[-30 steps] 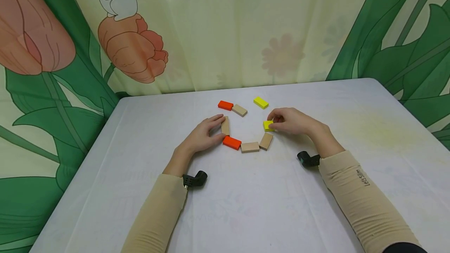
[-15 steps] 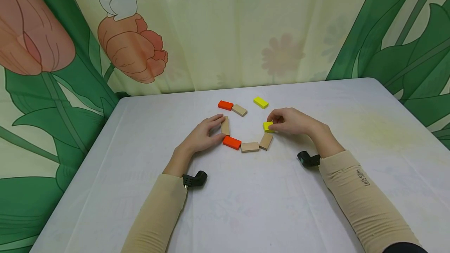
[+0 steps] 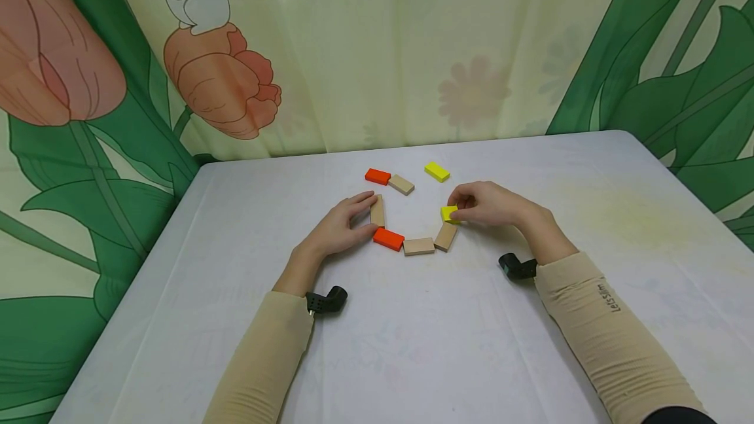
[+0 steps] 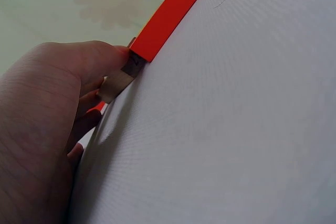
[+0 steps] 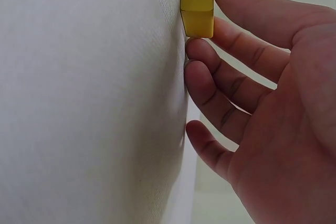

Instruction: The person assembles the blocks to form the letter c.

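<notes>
My right hand point(image 3: 491, 203) pinches a yellow domino block point(image 3: 449, 214), with the thumb on its near side and the index finger behind. This block touches or nearly touches the far end of a tilted plain wooden block point(image 3: 446, 238). My left hand point(image 3: 340, 224) rests beside an upright-running wooden block point(image 3: 377, 211), fingertips at its far end and thumb at its near end. In the left wrist view, the thumb touches where that wooden block point(image 4: 116, 83) meets a red block point(image 4: 170, 17). Another wooden block point(image 3: 419, 247) lies between the red and the tilted one.
Farther back lie a red block point(image 3: 377, 176), a wooden block point(image 3: 402, 184) touching it, and a yellow block point(image 3: 437, 172). All are on a white-covered table point(image 3: 412, 345). A printed curtain point(image 3: 365, 51) hangs behind the table's far edge.
The yellow block under my right hand has slid slightly nearer to the tilted wooden block. My left hand and the other blocks look unmoved.
</notes>
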### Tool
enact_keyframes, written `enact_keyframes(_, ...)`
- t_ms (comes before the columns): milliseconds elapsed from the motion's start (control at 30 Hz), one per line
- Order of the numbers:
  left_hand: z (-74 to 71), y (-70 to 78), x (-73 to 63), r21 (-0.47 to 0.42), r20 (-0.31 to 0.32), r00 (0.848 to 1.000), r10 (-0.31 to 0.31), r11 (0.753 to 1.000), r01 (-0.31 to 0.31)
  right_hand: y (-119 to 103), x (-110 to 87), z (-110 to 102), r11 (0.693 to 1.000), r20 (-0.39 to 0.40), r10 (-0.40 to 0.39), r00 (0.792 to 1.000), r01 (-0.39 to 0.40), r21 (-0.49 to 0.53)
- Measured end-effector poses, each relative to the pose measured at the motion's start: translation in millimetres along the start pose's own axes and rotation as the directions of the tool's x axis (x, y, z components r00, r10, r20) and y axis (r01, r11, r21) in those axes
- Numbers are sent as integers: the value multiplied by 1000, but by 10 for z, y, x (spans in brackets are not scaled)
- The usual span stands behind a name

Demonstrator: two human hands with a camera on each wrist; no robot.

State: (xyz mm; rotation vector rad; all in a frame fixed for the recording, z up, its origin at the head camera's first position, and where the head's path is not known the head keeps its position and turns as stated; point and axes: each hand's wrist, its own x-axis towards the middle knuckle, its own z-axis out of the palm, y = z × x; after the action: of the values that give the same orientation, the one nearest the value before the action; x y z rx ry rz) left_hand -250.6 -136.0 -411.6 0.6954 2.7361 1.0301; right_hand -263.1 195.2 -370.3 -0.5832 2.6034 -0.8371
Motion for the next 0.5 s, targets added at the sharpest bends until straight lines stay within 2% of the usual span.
enact_keyframes(233,-1,0,0,-4,3,1000,-8,1000,8,-5,-7,-2,1000,2,-6,1000,6,-1)
enact_keyframes(500,3,-14,6,-2,-2,1000,9,1000,-9,-7,-5,-2,1000,-6,-8,1000,8,-1)
